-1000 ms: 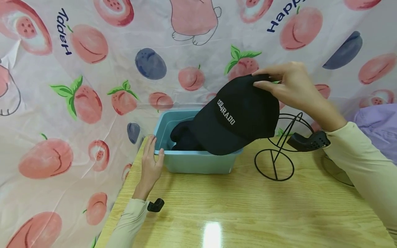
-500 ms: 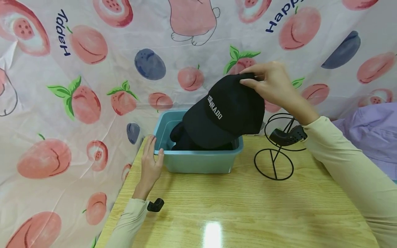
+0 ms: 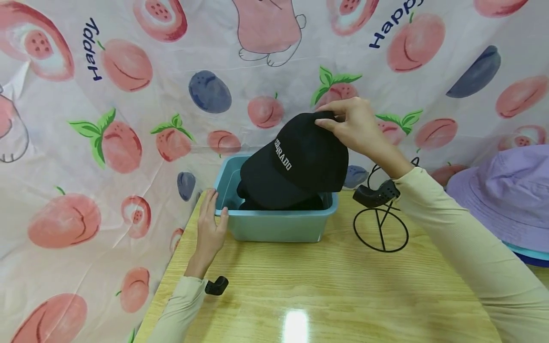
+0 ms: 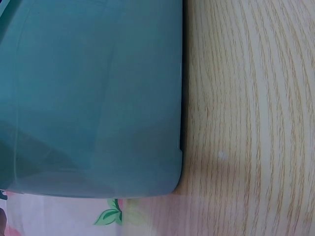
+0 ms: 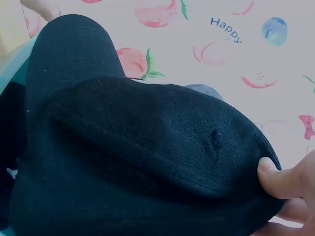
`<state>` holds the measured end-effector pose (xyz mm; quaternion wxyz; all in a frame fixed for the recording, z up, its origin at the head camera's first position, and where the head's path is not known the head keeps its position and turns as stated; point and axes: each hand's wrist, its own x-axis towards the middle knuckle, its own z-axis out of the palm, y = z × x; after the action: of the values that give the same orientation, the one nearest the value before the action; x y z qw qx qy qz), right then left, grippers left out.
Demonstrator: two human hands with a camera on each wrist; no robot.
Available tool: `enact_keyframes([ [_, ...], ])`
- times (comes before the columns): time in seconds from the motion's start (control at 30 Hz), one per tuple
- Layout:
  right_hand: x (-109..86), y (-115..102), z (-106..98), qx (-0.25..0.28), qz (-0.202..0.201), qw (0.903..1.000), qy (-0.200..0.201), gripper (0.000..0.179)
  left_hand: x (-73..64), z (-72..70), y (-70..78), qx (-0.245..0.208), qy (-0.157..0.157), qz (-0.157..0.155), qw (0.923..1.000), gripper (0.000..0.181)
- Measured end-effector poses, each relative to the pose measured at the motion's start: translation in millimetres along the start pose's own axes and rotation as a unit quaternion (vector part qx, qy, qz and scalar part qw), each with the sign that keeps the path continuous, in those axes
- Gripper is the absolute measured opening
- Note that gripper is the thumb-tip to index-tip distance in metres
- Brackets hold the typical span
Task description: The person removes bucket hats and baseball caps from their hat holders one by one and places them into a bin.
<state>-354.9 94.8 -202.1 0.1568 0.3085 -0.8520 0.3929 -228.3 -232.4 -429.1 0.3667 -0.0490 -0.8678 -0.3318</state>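
Observation:
My right hand [image 3: 353, 125] pinches the crown of a black baseball cap [image 3: 306, 152] with white COLORADO lettering. The cap hangs tilted over a blue-green plastic bin [image 3: 279, 226], its brim down to the left and inside the bin's opening. In the right wrist view the thumb [image 5: 280, 179] presses into the cap's dark fabric [image 5: 147, 147]. Black items [image 3: 315, 204] lie in the bin, mostly hidden beneath the cap. My left hand [image 3: 210, 231] rests with straight fingers on the bin's left front corner. The left wrist view shows the bin's side [image 4: 93, 98].
A black wire stand [image 3: 381, 229] stands right of the bin, partly behind my right wrist. A lilac bucket hat [image 3: 510, 190] tops a stack of hats at the far right. The wooden table [image 3: 343, 286] spreads in front; a fruit-print cloth [image 3: 171, 85] hangs behind.
My right hand has carried the cap leftward, from beyond the bin's right edge to over its opening. More of the lilac hat shows now. My left hand stays at the bin's corner.

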Motion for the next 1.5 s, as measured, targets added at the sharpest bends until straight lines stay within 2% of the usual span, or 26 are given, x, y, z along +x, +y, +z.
enact_keyframes([
  [0.1, 1.0, -1, 6, 0.005, 0.016, 0.9999, -0.001, 0.026, -0.5, 0.2, 0.2, 0.0, -0.001, -0.003, 1.0, 0.051],
  [0.5, 1.4, 1, 34, 0.028, 0.032, 0.9988, 0.023, 0.023, -1.1, 0.5, -1.8, 0.002, 0.0, -0.002, 1.0, 0.05],
  [0.6, -0.3, 2, 42, 0.025, 0.028, 0.999, 0.026, 0.023, -1.3, 1.0, -2.8, 0.001, 0.003, 0.0, 1.0, 0.051],
  [0.97, -6.6, 7, 74, 0.013, 0.052, 0.9982, 0.026, 0.023, -1.4, 1.8, -4.0, -0.003, 0.001, -0.004, 1.0, 0.051],
  [1.27, -9.7, 21, 103, -0.003, 0.079, 0.9949, 0.063, 0.023, -0.7, 1.0, -1.9, 0.0, -0.005, -0.009, 0.9999, 0.051],
  [1.37, -12.3, 26, 111, -0.01, 0.094, 0.9943, 0.049, 0.025, -0.4, 0.3, -1.2, -0.001, -0.005, -0.01, 0.9999, 0.051],
  [1.5, -19.3, 33, 125, -0.03, 0.094, 0.995, -0.012, 0.029, -0.5, 0.7, -1.9, 0.001, 0.002, -0.007, 1.0, 0.051],
])
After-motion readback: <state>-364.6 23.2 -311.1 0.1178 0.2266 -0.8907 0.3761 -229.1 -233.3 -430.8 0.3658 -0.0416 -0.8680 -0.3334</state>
